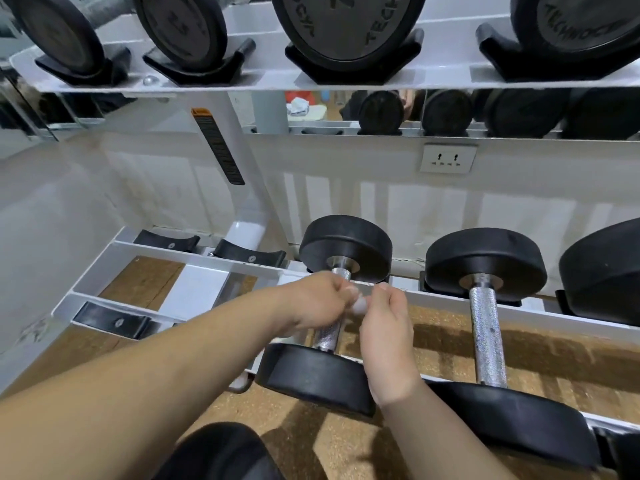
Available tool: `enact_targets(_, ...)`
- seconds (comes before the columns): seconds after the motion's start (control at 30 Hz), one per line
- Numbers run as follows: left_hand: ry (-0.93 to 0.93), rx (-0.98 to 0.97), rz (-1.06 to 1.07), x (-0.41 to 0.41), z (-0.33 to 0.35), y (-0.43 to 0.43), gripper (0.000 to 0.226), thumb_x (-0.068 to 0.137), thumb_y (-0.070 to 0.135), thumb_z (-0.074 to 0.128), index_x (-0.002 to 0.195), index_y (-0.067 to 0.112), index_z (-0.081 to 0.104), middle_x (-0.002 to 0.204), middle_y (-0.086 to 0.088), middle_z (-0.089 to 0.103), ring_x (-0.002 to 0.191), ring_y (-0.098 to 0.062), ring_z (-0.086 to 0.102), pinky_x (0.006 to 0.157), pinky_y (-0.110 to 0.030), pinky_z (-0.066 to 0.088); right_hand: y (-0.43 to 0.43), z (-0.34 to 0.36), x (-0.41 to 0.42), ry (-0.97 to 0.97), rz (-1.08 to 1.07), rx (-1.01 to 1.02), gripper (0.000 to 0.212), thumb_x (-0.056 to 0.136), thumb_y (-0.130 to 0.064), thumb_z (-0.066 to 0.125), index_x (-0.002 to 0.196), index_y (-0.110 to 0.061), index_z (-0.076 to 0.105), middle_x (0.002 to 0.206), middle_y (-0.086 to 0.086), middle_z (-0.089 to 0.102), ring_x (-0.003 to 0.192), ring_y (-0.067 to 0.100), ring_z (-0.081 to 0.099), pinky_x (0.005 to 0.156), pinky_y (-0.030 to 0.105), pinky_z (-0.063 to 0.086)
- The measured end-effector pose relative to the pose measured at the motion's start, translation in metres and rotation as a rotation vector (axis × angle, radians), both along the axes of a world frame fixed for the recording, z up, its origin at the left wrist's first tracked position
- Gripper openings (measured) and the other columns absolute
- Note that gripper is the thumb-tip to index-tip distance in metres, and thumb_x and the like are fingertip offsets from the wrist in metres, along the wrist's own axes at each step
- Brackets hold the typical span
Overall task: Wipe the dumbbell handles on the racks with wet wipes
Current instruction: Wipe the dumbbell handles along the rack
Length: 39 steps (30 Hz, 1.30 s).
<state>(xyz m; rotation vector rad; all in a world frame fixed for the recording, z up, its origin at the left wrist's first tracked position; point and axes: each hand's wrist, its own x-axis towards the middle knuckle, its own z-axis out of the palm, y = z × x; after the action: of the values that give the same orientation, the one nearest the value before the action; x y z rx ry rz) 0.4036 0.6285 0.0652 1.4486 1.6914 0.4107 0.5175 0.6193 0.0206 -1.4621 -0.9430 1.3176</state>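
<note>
A black dumbbell (346,247) lies on the lower white rack (194,263), its knurled steel handle (327,336) partly hidden behind my hands. My left hand (315,299) and my right hand (388,327) meet just above that handle, and both pinch a small white wet wipe (360,304) between their fingers. Most of the wipe is covered by my fingers. A second dumbbell with a bare steel handle (486,330) rests to the right.
Empty black cradles (247,258) sit on the lower rack to the left. The upper shelf (242,81) holds several large black dumbbells overhead. A wall socket (447,158) and a mirror strip lie behind. Cork floor shows below, and my dark knee (221,452) is at the bottom.
</note>
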Motion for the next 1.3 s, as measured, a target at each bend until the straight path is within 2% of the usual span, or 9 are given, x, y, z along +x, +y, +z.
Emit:
enact_targets(0.2, -0.112, -0.016, -0.019, -0.005, -0.009, -0.01, 0.03, 0.109, 0.023, 0.046, 0.091, 0.02, 0.07, 0.085, 0.007, 0.069, 0.082, -0.01, 0.06, 0.081, -0.021, 0.05, -0.005, 0.002, 0.0, 0.022, 0.02, -0.006, 0.027, 0.105, -0.042, 0.039, 0.095, -0.028, 0.06, 0.1, 0.004, 0.066, 0.096, 0.027, 0.062, 0.091, 0.047, 0.051)
enact_targets(0.4, 0.074, -0.093, -0.153, -0.027, 0.024, -0.036, 0.034, 0.109, 0.038, 0.043, 0.103, 0.027, 0.074, 0.092, 0.004, 0.066, 0.08, -0.006, 0.054, 0.074, -0.017, 0.041, -0.008, 0.006, -0.003, -0.036, 0.033, 0.032, 0.029, 0.106, -0.041, 0.038, 0.091, -0.025, 0.058, 0.1, -0.001, 0.063, 0.102, 0.026, 0.059, 0.098, 0.05, 0.048)
enact_targets(0.5, -0.076, 0.088, 0.009, -0.027, 0.041, -0.037, 0.03, 0.109, 0.036, 0.045, 0.113, 0.032, 0.074, 0.109, 0.017, 0.072, 0.096, 0.009, 0.062, 0.092, -0.019, 0.045, -0.011, 0.01, -0.001, 0.006, 0.053, 0.097, 0.019, 0.103, -0.034, 0.044, 0.107, -0.034, 0.062, 0.114, -0.006, 0.063, 0.115, 0.018, 0.058, 0.101, 0.04, 0.048)
enact_targets(0.6, -0.372, 0.2, 0.142, -0.02, 0.056, -0.043, 0.03, 0.109, 0.034, 0.045, 0.119, 0.032, 0.073, 0.118, 0.002, 0.074, 0.107, -0.017, 0.071, 0.091, -0.04, 0.061, -0.017, 0.026, 0.002, 0.133, 0.153, 0.148, 0.04, 0.097, -0.004, 0.048, 0.121, -0.031, 0.064, 0.122, -0.004, 0.066, 0.109, 0.006, 0.063, 0.086, 0.02, 0.05)
enact_targets(0.67, -0.525, 0.197, 0.166, -0.017, 0.062, -0.045, 0.031, 0.11, 0.033, 0.042, 0.125, 0.028, 0.069, 0.122, -0.007, 0.072, 0.104, -0.027, 0.073, 0.077, -0.044, 0.064, -0.017, 0.036, 0.008, 0.315, 0.305, 0.116, 0.051, 0.091, 0.011, 0.046, 0.122, -0.024, 0.067, 0.115, 0.004, 0.074, 0.104, 0.014, 0.072, 0.079, 0.029, 0.059)
enact_targets(0.73, -0.537, 0.206, 0.151, -0.016, 0.06, -0.044, 0.032, 0.11, 0.035, 0.04, 0.127, 0.031, 0.068, 0.125, -0.013, 0.069, 0.098, -0.027, 0.073, 0.073, -0.041, 0.062, -0.018, 0.045, 0.012, 0.44, 0.411, 0.085, 0.045, 0.093, 0.005, 0.052, 0.127, -0.02, 0.068, 0.116, 0.011, 0.076, 0.109, 0.026, 0.073, 0.091, 0.047, 0.06)
enact_targets(0.9, -0.616, 0.145, 0.146, -0.012, 0.041, -0.04, 0.033, 0.111, 0.035, 0.039, 0.136, 0.037, 0.061, 0.124, -0.004, 0.073, 0.118, -0.031, 0.068, 0.096, -0.06, 0.056, -0.014, 0.044, 0.015, 0.438, 0.395, 0.025, 0.03, 0.096, -0.008, 0.068, 0.126, -0.013, 0.068, 0.111, 0.017, 0.076, 0.108, 0.033, 0.073, 0.104, 0.058, 0.051)
enact_targets(1.2, -0.377, 0.285, 0.272, -0.032, 0.021, -0.04, 0.033, 0.101, 0.027, 0.064, 0.134, 0.021, 0.064, 0.1, -0.003, 0.074, 0.068, -0.014, 0.069, 0.054, -0.03, 0.058, -0.003, 0.04, 0.026, 0.216, 0.257, -0.128, 0.015, 0.096, -0.005, 0.064, 0.098, -0.006, 0.078, 0.095, 0.017, 0.079, 0.093, 0.036, 0.076, 0.077, 0.041, 0.061)
enact_targets(1.3, -0.182, 0.333, 0.369, -0.039, 0.009, -0.036, 0.053, 0.084, 0.045, 0.081, 0.13, 0.025, 0.064, 0.112, 0.004, 0.072, 0.089, -0.01, 0.07, 0.074, -0.028, 0.056, 0.002, 0.032, 0.023, 0.333, 0.006, -0.086, 0.019, 0.101, -0.007, 0.056, 0.111, -0.004, 0.071, 0.101, 0.017, 0.078, 0.092, 0.032, 0.076, 0.083, 0.044, 0.06)
